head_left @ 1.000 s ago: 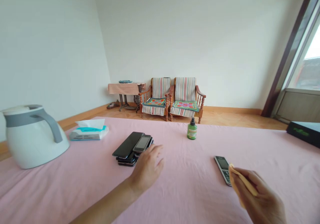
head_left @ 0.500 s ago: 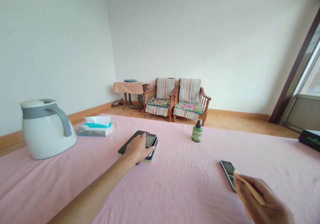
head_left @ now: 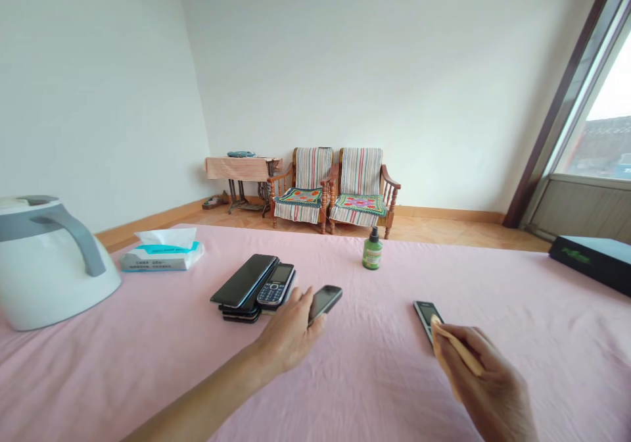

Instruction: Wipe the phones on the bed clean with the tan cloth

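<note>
My left hand (head_left: 294, 327) grips a dark mobile phone (head_left: 325, 301), held tilted just right of the phone stack. In that stack, a keypad phone (head_left: 276, 285) with a blue-black face lies beside a large black smartphone (head_left: 245, 281), on top of other phones. My right hand (head_left: 486, 369) is closed on a beige stick-like tool (head_left: 461, 348); its kind is not clear. The tool's wider tip is over a silver-edged keypad phone (head_left: 424, 315) lying on the pink cloth (head_left: 365, 376). The lower part of that phone is hidden by the hand.
A green spray bottle (head_left: 373, 251) stands beyond the hands. On the left are a tissue pack (head_left: 162, 258) and a white-grey jug (head_left: 54, 277). A black box (head_left: 586, 261) lies at the right edge. Two wooden chairs (head_left: 357, 185) stand by the wall.
My left hand has taken a phone off the stack and moved it right, uncovering the keypad phone. My right hand keeps the tool at the other phone. The view has turned slightly right.
</note>
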`<state>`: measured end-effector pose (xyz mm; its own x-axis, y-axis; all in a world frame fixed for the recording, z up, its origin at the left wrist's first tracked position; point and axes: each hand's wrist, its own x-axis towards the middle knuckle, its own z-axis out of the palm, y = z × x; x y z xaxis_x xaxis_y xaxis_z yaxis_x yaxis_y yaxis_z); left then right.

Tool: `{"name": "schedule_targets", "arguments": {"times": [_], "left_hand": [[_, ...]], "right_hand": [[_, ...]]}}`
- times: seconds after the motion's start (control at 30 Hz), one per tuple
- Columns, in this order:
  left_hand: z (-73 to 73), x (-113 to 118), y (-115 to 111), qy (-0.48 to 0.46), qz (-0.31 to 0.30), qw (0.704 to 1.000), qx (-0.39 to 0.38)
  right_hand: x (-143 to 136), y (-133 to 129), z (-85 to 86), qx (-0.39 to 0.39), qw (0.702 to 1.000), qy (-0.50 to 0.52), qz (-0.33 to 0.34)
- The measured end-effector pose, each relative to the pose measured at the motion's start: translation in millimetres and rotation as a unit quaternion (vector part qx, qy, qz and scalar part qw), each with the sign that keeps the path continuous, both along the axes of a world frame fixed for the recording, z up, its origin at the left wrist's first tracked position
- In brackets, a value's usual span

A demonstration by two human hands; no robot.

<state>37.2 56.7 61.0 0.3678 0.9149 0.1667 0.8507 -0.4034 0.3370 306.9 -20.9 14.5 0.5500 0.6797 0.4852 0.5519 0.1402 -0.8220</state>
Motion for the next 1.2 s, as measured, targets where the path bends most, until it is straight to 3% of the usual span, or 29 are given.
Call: {"name": "schedule_targets", "arguments": {"times": [0.2,0.33,0.47,0.67,0.83,1.03,1.2], "left_hand": [[-15.4,28,-24,-0.024,-0.019,0.998,-0.057],[-17.6,30,-33,-0.067,-0.025,0.990,-0.122],[-13.3,23,-37,-0.108,-0.091,0.974,-0.175],[-3.8,4,-12,-0.047,-0.158,0.975,-0.148],[-19.0,1,6,-0.031,-0.220,0.965,-0.139],[-29.1,5,7,-0.042,-0.227,0.967,-0.109],[-32.4,5,11,-0.075,-0.224,0.968,-0.085]], "right_hand": [[1,-1,1.9,-0.004,1.000,-0.007,0.004],[0,0,-0.6,-0.003,1.000,-0.008,0.008],[7,0,-6.9,-0.034,0.998,-0.035,0.041],[13,2,-15.0,-0.054,0.995,-0.070,0.048],[2,3,-15.1,-0.040,0.992,-0.094,0.072],[-38,12,5.6,-0.094,0.962,-0.129,0.220],[-66,44,11.3,-0.102,0.947,-0.151,0.263]]}}
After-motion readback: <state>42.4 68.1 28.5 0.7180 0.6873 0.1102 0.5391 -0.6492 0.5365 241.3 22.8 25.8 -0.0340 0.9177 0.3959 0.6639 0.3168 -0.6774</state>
